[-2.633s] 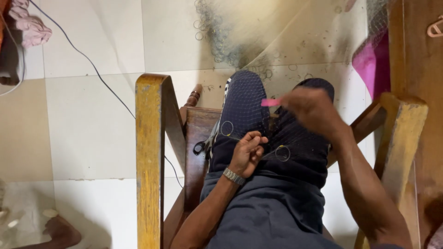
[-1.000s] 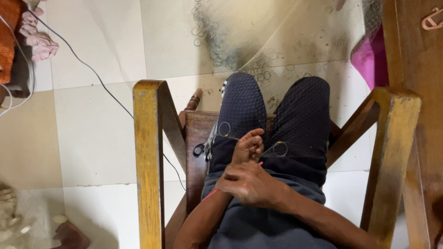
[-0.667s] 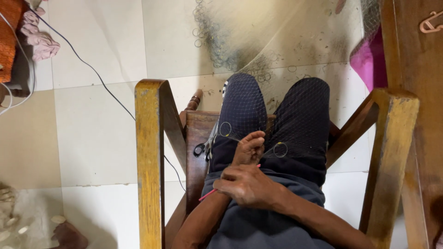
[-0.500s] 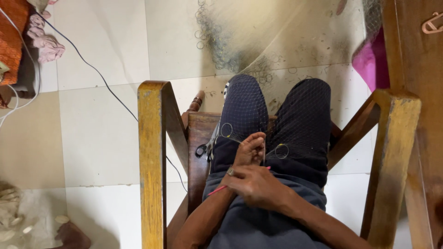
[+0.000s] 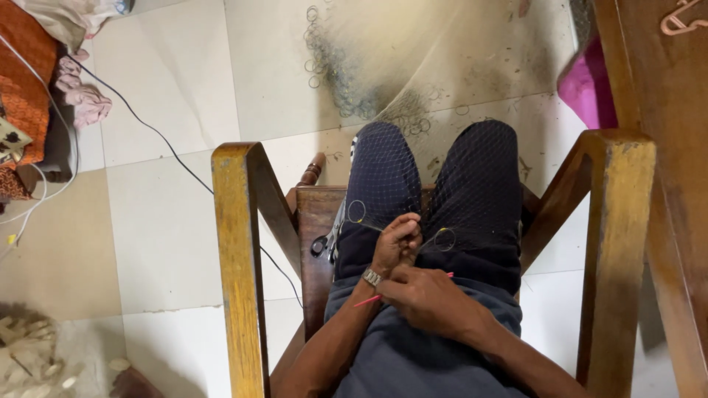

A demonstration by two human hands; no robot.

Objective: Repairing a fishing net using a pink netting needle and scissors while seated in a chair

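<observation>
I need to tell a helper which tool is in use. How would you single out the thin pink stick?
Start at the wooden armchair and the lap in it. The right hand holds the pink stick, the only bright straight thing there.

A fine, pale net lay spread over the person's knees and ran out across the floor tiles, with small metal rings strung along it. A thin pink needle lay slanted across the lap, pinched in the right hand.
</observation>
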